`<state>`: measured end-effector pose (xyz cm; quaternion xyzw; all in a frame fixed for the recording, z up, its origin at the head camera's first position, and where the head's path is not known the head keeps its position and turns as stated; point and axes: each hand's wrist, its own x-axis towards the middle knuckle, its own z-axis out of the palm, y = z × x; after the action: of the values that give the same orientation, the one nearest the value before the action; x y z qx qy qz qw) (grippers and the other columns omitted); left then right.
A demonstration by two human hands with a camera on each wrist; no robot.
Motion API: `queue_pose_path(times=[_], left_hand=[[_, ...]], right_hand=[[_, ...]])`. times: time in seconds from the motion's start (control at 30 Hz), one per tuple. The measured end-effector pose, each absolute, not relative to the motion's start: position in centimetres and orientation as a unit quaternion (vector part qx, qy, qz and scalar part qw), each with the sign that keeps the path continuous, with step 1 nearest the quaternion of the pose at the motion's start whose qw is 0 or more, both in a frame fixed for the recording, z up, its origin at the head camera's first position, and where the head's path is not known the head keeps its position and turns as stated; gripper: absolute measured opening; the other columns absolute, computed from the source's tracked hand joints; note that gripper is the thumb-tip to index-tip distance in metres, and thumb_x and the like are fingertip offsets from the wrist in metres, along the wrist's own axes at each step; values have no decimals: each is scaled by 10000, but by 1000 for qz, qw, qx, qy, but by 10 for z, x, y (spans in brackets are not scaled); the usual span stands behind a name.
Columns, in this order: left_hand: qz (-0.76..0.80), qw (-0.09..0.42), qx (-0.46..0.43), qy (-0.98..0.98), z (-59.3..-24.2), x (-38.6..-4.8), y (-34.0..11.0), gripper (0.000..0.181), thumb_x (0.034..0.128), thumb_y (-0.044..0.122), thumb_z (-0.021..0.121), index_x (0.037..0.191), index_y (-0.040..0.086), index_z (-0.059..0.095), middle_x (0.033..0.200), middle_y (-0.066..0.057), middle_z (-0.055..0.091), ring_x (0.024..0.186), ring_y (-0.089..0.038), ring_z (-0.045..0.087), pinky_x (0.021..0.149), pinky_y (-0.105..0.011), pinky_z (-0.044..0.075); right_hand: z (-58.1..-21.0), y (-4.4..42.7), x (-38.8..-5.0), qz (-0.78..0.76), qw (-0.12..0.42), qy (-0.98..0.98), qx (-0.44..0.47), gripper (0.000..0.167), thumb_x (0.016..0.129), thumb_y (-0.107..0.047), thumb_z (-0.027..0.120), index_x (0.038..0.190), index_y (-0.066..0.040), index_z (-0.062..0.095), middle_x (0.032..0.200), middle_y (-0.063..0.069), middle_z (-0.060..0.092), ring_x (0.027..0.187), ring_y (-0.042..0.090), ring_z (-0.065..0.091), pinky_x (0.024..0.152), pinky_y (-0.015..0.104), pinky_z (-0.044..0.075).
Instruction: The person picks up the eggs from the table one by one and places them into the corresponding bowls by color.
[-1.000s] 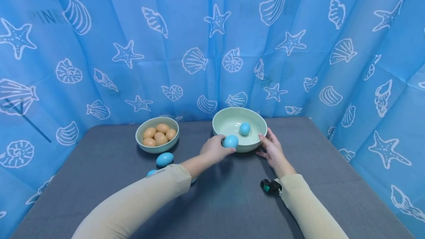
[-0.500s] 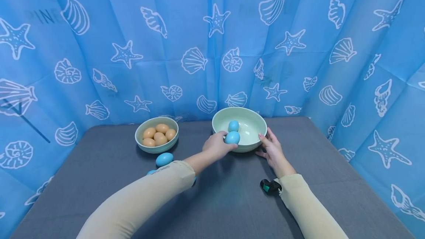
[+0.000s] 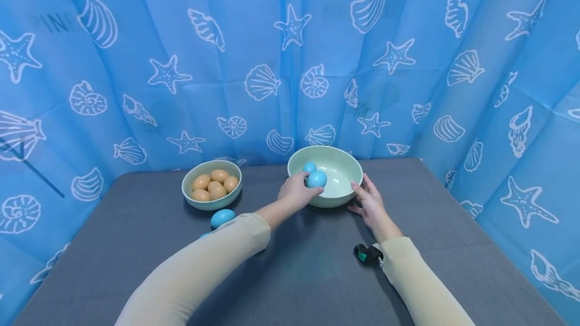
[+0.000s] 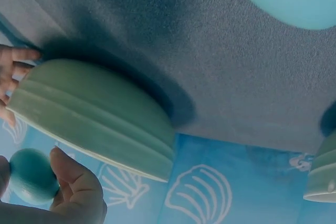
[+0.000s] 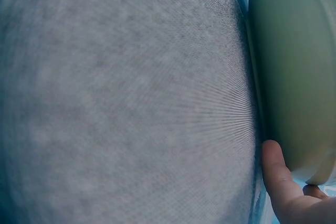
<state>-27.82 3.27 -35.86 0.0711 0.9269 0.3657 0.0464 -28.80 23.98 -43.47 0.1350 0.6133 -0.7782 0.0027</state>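
Observation:
My left hand (image 3: 296, 192) pinches a blue egg (image 3: 316, 179) at the near left side of a large pale green bowl (image 3: 346, 172), above its inside. In the left wrist view that egg (image 4: 34, 176) sits between thumb and fingers. Another blue egg (image 3: 309, 167) lies in the bowl, partly behind the held one. My right hand (image 3: 372, 210) holds the bowl at its right side, a digit at the rim and others lower on the wall. The right wrist view has one finger (image 5: 275, 169) against the bowl's lower side (image 5: 294, 77).
A smaller green bowl (image 3: 189, 196) with several brown eggs (image 3: 216, 190) stands to the left. In front of it a blue egg (image 3: 222, 218) lies on the grey table (image 3: 308, 275); another (image 3: 205, 235) is mostly hidden by the left sleeve. A blue curtain (image 3: 290, 64) hangs behind.
My left hand has carried its egg slightly up and over the bowl's rim. The egg inside the bowl has rolled to the left. My right hand stays on the bowl.

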Motion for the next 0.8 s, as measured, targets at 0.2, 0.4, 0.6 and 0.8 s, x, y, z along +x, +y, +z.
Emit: queue_pose_path(times=[0.2, 0.4, 0.6, 0.8], left_hand=[[360, 47, 88, 928, -360, -286, 36, 600, 897, 345, 715, 1408, 101, 516, 1389, -70, 542, 1213, -259, 535, 963, -431, 478], [349, 44, 93, 931, -366, -294, 38, 564, 877, 329, 741, 1355, 91, 562, 1311, -65, 595, 1136, -247, 570, 919, -421, 492], [284, 43, 109, 952, -371, -307, 41, 508, 859, 390, 745, 1257, 96, 631, 1144, -37, 666, 937, -189, 601, 800, -363, 511], [240, 43, 142, 959, -371, -319, 44, 468, 833, 357, 775, 1227, 130, 664, 1119, 1, 676, 892, -156, 584, 756, -349, 505]], right_hand=[[-433, 240, -286, -780, 2, 613, 131, 710, 1036, -229, 488, 1575, -249, 25, 1625, -13, 7, 1445, 316, 180, 1075, 621, 298], [-433, 239, -284, -781, 3, 611, 126, 698, 1043, -207, 471, 1576, -230, 21, 1627, 11, 11, 1443, 329, 181, 1077, 629, 287], [-433, 239, -285, -779, 3, 615, 126, 693, 1044, -206, 469, 1575, -232, 26, 1627, 13, 9, 1440, 330, 193, 1074, 623, 298], [-434, 239, -285, -778, 0, 616, 127, 685, 1044, -207, 468, 1576, -229, 37, 1627, 21, 7, 1440, 342, 188, 1067, 629, 303]])
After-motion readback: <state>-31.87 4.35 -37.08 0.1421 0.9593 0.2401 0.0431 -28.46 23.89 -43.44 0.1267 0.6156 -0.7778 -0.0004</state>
